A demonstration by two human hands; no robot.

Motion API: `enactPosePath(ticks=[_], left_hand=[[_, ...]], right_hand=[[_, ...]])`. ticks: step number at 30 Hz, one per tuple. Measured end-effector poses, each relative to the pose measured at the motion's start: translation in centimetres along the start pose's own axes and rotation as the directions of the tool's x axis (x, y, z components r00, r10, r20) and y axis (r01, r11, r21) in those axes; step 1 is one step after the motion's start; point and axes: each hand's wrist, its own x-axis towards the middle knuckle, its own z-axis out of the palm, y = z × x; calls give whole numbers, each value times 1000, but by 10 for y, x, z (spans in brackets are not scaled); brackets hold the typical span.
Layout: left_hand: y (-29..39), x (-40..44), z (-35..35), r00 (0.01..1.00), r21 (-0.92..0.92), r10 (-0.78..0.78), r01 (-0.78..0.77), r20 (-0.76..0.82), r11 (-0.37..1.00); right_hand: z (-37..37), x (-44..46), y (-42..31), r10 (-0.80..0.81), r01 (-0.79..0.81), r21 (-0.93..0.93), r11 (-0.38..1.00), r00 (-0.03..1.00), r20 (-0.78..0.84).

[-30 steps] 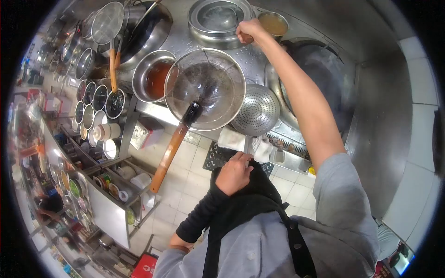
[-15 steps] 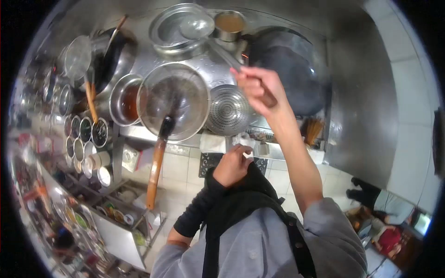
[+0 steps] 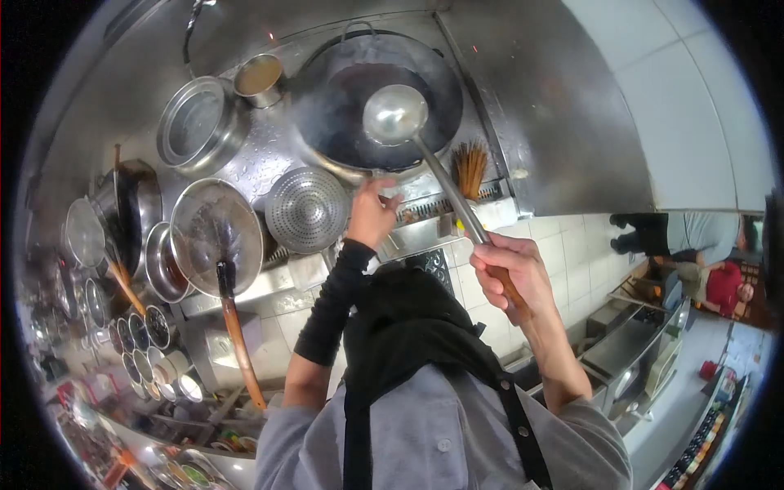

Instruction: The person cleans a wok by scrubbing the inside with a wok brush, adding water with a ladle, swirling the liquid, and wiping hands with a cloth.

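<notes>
Left to right, places taken from the hands. Far left of the left hand, the sauce bowl (image 3: pixel 155 273): partly behind the mesh strainer, so a knock to one could upset the other. Beyond it, up and left of the left hand, the broad pot (image 3: pixel 214 149) on the wet steel desk (image 3: pixel 251 155); wetness may let vessels slide if bumped.

Mesh strainer (image 3: pixel 196 214), left of the left hand: its long wooden handle juts out past the desk edge toward the body. Risk: sleeve or hip catches it and tips it off.

Small cup (image 3: pixel 263 100), above and left of the left hand: brown contents, near the wok; a wide ladle swing could spill it.

Perforated skimmer (image 3: pixel 306 210), just left of the left hand: an elbow could shift it.

Left hand (image 3: pixel 372 212): fingers bent, just below the near rim of the wok (image 3: pixel 443 98). Whether it grips anything, cannot tell. Haze above the wok suggests heat; bare fingers so close could be burned.

Ladle (image 3: pixel 450 192): bowl over the wok, handle clasped by the right hand (image 3: pixel 518 273); contact with the wok uncertain. Hands well apart. A loose wrist could tilt the bowl and splash the left hand.

Bristle brush (image 3: pixel 469 169), up and left of the right hand, close beside the ladle's handle: a rightward sweep could topple it.
</notes>
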Motion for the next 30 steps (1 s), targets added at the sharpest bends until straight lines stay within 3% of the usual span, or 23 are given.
enactPosePath(ticks=[9, 11, 14, 23, 30], left_hand=[[-14, 48, 32, 996, 122, 86, -85, -8, 989], [-15, 54, 34, 999, 127, 51, -50, -9, 991], [-33, 63, 38, 984, 270, 177, -165, -20, 949], [-26, 66, 38, 997, 214, 54, -64, 54, 975], [-23, 68, 45, 983, 236, 183, -177, -2, 956]], right_hand=[[-43, -58, -2, -36, 39, 12, 999, 977, -211], [-48, -65, 0, -31, 36, 17, 999, 976, -214], [-48, -72, 3, -14, 25, 48, 999, 978, -206], [-38, -83, 9, -14, 19, 30, 999, 984, -177], [-36, -89, 8, -11, 2, -41, 999, 977, -212]])
